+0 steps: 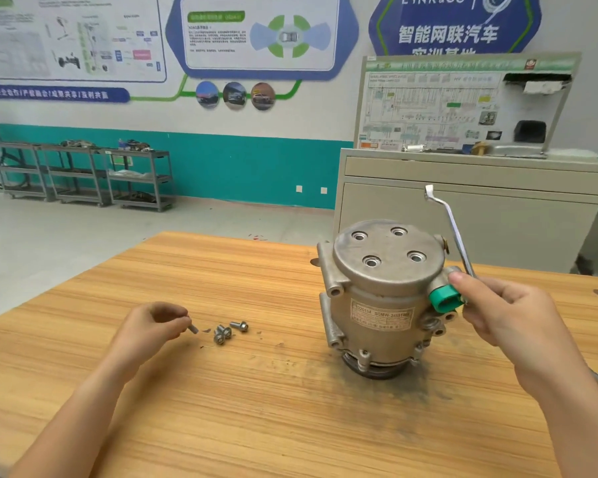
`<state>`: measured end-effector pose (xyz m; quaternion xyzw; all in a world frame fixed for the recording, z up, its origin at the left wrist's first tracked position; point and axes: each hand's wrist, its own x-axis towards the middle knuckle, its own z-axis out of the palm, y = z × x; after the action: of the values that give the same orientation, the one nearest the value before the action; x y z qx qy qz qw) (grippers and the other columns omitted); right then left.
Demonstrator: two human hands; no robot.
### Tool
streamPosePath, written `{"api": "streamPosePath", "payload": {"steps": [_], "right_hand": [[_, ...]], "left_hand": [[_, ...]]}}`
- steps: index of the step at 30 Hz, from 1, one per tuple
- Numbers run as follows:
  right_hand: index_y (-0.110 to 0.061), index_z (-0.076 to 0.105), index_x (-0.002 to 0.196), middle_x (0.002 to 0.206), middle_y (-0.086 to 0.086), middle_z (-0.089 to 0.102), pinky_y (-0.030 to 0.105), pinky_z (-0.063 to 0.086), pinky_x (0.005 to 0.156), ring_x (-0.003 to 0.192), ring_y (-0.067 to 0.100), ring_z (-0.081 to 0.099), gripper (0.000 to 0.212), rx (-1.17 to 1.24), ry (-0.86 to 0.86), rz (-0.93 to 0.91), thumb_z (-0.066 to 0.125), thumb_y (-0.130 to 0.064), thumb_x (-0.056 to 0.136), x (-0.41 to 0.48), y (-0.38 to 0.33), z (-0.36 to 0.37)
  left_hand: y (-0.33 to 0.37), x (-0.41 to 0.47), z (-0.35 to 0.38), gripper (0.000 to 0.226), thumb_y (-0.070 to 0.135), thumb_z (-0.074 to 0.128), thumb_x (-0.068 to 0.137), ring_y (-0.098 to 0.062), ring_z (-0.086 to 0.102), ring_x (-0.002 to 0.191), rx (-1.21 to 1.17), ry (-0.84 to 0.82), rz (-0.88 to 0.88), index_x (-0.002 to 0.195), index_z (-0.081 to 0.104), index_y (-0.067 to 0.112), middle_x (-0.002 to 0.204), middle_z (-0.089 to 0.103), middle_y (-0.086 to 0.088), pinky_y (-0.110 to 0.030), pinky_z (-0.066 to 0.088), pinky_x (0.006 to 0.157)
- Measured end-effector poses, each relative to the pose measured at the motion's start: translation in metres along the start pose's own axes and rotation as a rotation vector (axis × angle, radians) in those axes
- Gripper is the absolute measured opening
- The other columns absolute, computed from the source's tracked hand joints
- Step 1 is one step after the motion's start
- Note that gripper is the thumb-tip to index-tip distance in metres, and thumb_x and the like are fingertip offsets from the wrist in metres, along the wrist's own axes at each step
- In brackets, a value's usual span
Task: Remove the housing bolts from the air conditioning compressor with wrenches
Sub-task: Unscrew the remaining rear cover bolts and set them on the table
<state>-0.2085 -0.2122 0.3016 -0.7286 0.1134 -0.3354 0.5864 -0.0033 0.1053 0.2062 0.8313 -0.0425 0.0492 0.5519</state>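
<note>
A workshop room, posters across the wall, teal band below, metal racks (83, 172) at the back left, and up front a wooden worktop (221, 408) with grey smudges. On it, right of centre, stands the compressor (382, 298) on end, flat round cover facing up with four bolt holes (387, 246) showing, all of them empty. A label sits on its side and a green connector (444, 298) juts out to the right.

The right hand (504, 312) is just beside the compressor, thumb touching that green connector, fingers curled tight round the wrench (451, 229). The wrench points up and away, its far ring end in the air well above the cover, touching nothing.

Over to the left, well apart from the compressor, the left hand (154, 326) hangs low over the worktop, fingertips pinched on a bolt (193, 328) whose end pokes out toward the right. Just beside it lies a small cluster of loose bolts (228, 331), three as far as I can tell, resting on the wood.
</note>
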Motion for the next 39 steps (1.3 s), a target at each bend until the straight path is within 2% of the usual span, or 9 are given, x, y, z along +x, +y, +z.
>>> {"api": "streamPosePath", "payload": {"steps": [3, 8, 14, 18, 25, 28, 33, 37, 39], "right_hand": [[-0.011, 0.068, 0.066, 0.038, -0.010, 0.034, 0.008, 0.022, 0.033, 0.035, 0.001, 0.023, 0.023, -0.011, -0.008, 0.009, 0.059, -0.021, 0.085, 0.001, 0.002, -0.002], [-0.009, 0.066, 0.063, 0.039, -0.010, 0.031, 0.009, 0.020, 0.033, 0.034, 0.001, 0.023, 0.026, -0.040, -0.005, 0.002, 0.058, -0.020, 0.086, 0.000, 0.004, -0.006], [-0.009, 0.068, 0.064, 0.042, -0.008, 0.028, 0.010, 0.019, 0.034, 0.036, 0.002, 0.021, 0.026, -0.026, -0.011, -0.007, 0.060, -0.024, 0.084, -0.001, 0.005, -0.008], [-0.005, 0.066, 0.063, 0.040, -0.010, 0.030, 0.009, 0.020, 0.034, 0.035, 0.002, 0.022, 0.028, -0.034, -0.013, -0.022, 0.060, -0.022, 0.084, 0.001, 0.008, -0.007], [-0.013, 0.068, 0.065, 0.034, -0.013, 0.040, 0.005, 0.025, 0.035, 0.032, -0.001, 0.034, 0.025, -0.006, -0.038, -0.071, 0.058, -0.018, 0.088, 0.001, 0.008, -0.001], [-0.018, 0.065, 0.062, 0.040, -0.013, 0.050, 0.008, 0.033, 0.041, 0.038, -0.003, 0.043, 0.029, -0.069, -0.055, -0.101, 0.057, -0.023, 0.089, 0.000, 0.008, 0.004], [-0.004, 0.062, 0.069, 0.052, -0.004, 0.041, 0.039, 0.043, 0.054, 0.053, 0.010, 0.040, 0.052, -0.242, -0.045, -0.217, 0.048, -0.051, 0.085, -0.003, 0.016, 0.010], [-0.038, 0.063, 0.066, 0.047, -0.021, 0.048, 0.010, 0.031, 0.049, 0.048, -0.003, 0.044, 0.033, -0.117, -0.065, -0.311, 0.041, -0.042, 0.091, -0.020, 0.027, 0.006], [-0.040, 0.063, 0.096, 0.055, -0.029, 0.053, 0.006, 0.036, 0.054, 0.056, -0.008, 0.051, 0.023, -0.138, 0.014, -0.272, 0.042, -0.044, 0.088, -0.032, 0.043, -0.007]], "left_hand": [[-0.005, 0.000, 0.015, 0.008, 0.006, 0.073, 0.078, -0.014, 0.062, 0.074, 0.238, 0.101, 0.142, 0.076, 0.066, 0.010, 0.075, 0.067, 0.001, -0.009, 0.039, 0.056], [-0.014, 0.002, 0.025, 0.017, 0.004, 0.073, 0.078, -0.019, 0.059, 0.080, 0.449, -0.030, 0.271, 0.076, 0.062, 0.016, 0.084, 0.065, -0.004, -0.021, 0.034, 0.064], [-0.017, -0.004, 0.023, 0.018, 0.000, 0.071, 0.079, -0.018, 0.063, 0.086, 0.370, -0.068, 0.251, 0.081, 0.064, 0.017, 0.090, 0.067, -0.002, -0.022, 0.038, 0.071], [0.007, -0.019, 0.039, 0.016, 0.006, 0.071, 0.081, -0.019, 0.057, 0.099, 0.258, 0.086, 0.438, 0.095, 0.067, 0.012, 0.109, 0.060, 0.000, -0.028, 0.039, 0.082], [0.110, -0.060, 0.099, 0.052, 0.061, 0.057, 0.071, 0.011, 0.038, 0.126, -0.249, -0.181, 0.641, 0.119, 0.040, 0.052, 0.137, 0.038, 0.030, -0.019, 0.036, 0.099], [0.126, -0.058, 0.123, 0.060, 0.059, 0.047, 0.075, 0.007, 0.028, 0.131, -0.140, -0.172, 0.711, 0.130, 0.037, 0.038, 0.144, 0.030, 0.020, -0.007, 0.022, 0.102], [0.124, -0.051, 0.136, 0.066, 0.056, 0.029, 0.082, 0.011, 0.038, 0.111, -0.177, -0.078, 0.747, 0.133, 0.047, 0.018, 0.126, 0.046, 0.014, 0.006, 0.025, 0.085], [0.123, -0.048, 0.139, 0.055, 0.041, 0.028, 0.090, -0.006, 0.045, 0.116, -0.200, -0.058, 0.716, 0.132, 0.052, 0.014, 0.125, 0.052, 0.007, -0.019, 0.035, 0.093], [0.124, -0.049, 0.140, 0.054, 0.039, 0.027, 0.090, -0.011, 0.047, 0.119, -0.205, -0.059, 0.719, 0.131, 0.052, 0.015, 0.126, 0.053, 0.004, -0.026, 0.036, 0.095]]}}
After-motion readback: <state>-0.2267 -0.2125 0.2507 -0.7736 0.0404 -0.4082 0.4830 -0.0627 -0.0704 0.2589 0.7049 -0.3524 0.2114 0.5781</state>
